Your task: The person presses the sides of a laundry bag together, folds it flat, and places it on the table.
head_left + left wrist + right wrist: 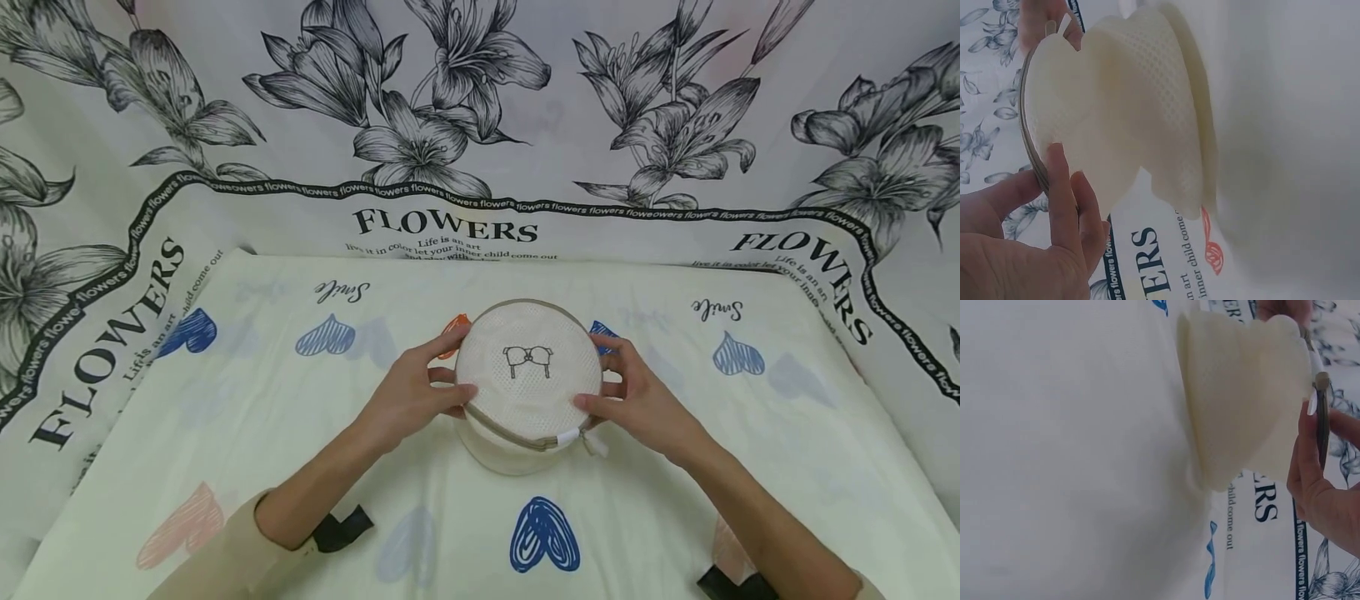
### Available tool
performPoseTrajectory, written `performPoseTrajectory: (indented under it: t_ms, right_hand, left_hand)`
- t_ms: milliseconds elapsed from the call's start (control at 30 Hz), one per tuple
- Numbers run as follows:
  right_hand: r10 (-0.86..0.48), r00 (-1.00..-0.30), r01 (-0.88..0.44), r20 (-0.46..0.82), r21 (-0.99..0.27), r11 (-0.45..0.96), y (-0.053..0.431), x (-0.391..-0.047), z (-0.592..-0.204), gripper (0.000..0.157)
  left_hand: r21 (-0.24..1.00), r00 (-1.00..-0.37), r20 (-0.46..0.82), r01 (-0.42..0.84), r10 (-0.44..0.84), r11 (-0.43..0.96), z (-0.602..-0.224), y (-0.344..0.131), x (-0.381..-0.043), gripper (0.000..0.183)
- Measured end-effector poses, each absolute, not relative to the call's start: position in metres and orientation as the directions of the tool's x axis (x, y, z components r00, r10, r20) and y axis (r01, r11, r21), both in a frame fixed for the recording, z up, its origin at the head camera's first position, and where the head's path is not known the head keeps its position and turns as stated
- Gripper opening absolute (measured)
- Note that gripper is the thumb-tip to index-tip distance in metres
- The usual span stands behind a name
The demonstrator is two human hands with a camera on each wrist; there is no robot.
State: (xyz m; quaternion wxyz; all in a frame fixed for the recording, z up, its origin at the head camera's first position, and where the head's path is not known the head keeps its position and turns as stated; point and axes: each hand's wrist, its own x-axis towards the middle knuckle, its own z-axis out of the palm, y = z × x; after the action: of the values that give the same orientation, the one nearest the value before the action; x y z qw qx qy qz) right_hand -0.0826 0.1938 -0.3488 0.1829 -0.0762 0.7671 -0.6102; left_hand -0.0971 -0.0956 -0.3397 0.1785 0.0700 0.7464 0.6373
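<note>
A round cream mesh laundry bag (pixel 528 404) is in the middle of the head view, its lid facing up with a small bra outline (pixel 527 360) stitched on it. My left hand (pixel 416 383) pinches the rim on the left, thumb on top and fingers beneath. On the right, my right hand (pixel 648 404) pinches the opposite side in the same way. A grey-brown zipper (pixel 517 437) runs round the rim, with a white tab beside my right thumb. Below the rim, the soft mesh wall (pixel 1169 94) sags and creases in the left wrist view, its lower end by the cloth.
A pale cloth (pixel 285 433) printed with hearts and "Smile" covers the surface under the bag. Behind it hangs a white fabric (pixel 637 233) with black flowers and lettering. Dark straps (pixel 343 529) lie near both wrists.
</note>
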Motion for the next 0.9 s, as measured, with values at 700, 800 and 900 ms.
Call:
performPoseTrajectory:
  t_ms: [700,800,900]
  right_hand:
    - [-0.302,-0.928,0.094,-0.218,-0.922,0.377,0.188,-0.08,-0.357,0.096]
    - [-0.295,-0.93,0.083,-0.22,-0.906,0.415,0.186,-0.08,-0.359,0.095]
    - [-0.287,-0.934,0.055,-0.215,-0.877,0.478,0.186,-0.08,-0.362,0.096]
  left_hand:
    - [0.95,-0.945,-0.161,-0.07,0.284,0.306,-0.352,-0.098,-0.107,0.067]
    - [0.936,-0.947,-0.157,-0.052,0.282,0.348,-0.353,-0.098,-0.107,0.065]
    - [0.907,-0.949,-0.134,-0.002,0.285,0.421,-0.354,-0.099,-0.108,0.064]
